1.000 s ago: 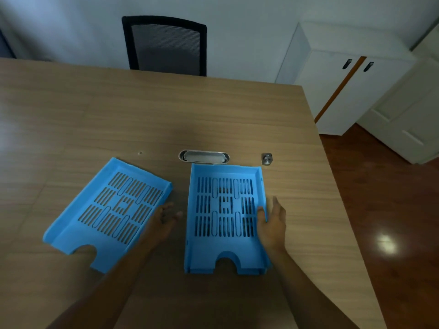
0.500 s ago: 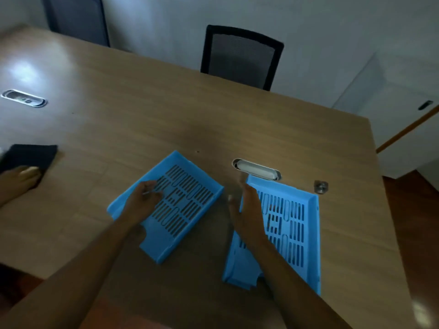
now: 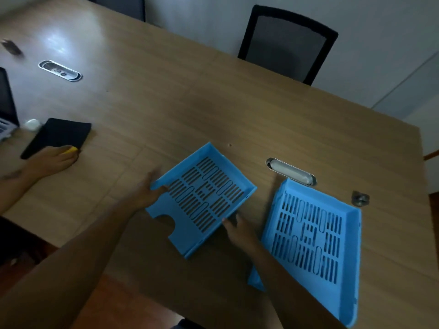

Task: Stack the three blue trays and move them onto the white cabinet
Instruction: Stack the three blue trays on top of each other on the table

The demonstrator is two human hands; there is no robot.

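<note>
A large wood-grain table (image 3: 213,103) fills the view, with two oval metal cable grommets (image 3: 291,171) set into it. A black mesh-backed office chair (image 3: 287,43) stands at its far edge against a pale grey wall (image 3: 202,17). Reddish-brown wooden floor (image 3: 133,305) shows below. Soft light glares off the tabletop's far left.

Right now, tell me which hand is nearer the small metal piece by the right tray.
Right. The right hand grips the left tray's near-right edge; the left hand holds its far-left edge, farther from the metal piece.
</note>
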